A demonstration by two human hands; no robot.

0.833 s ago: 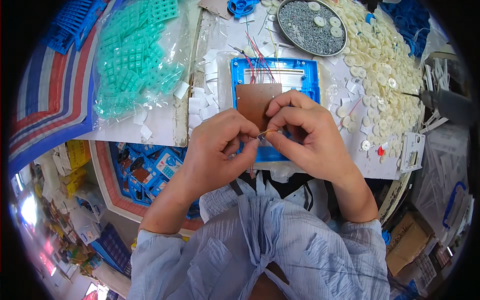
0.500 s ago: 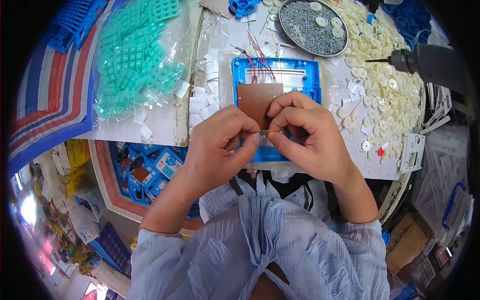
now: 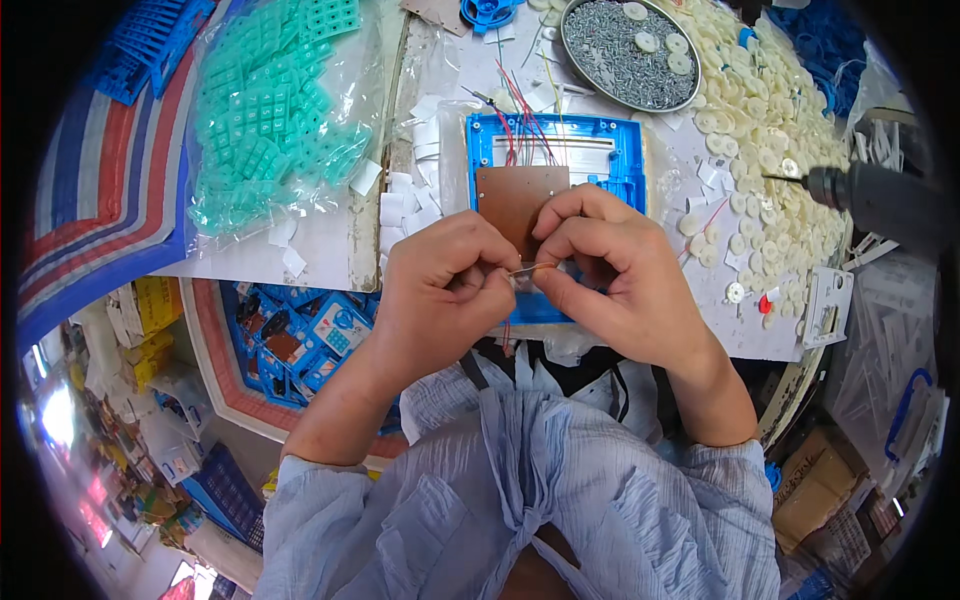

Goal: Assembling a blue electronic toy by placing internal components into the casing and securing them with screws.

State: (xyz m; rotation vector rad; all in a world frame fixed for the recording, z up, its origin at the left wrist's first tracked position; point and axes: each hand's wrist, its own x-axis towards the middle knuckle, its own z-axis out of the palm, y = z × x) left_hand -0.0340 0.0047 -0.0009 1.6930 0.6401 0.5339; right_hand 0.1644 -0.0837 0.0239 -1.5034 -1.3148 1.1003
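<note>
A thin wire (image 3: pixel 524 269) runs between my two hands, over the near part of a blue plastic housing (image 3: pixel 629 150). My left hand (image 3: pixel 452 275) pinches one end between thumb and forefinger. The other end is in the fingertips of my right hand (image 3: pixel 612 268). Just beyond my fingers, a brown circuit board (image 3: pixel 512 200) lies in the housing, its near edge partly covered by my hands. Several red and dark wires (image 3: pixel 522 118) rise from the board's far side. What the wire joins to at my fingertips is too small to tell.
A round metal dish of screws (image 3: pixel 635 75) stands at the back, beside many cream plastic discs (image 3: pixel 765 170). An electric screwdriver (image 3: pixel 850 190) hangs at the right. Green keypads (image 3: pixel 270 120) lie in a bag at the left. Below them is a bin of blue assemblies (image 3: pixel 300 335).
My left fingertips have closed tighter, and the wire between my hands now slants slightly. The screwdriver has swung a little right and toward me.
</note>
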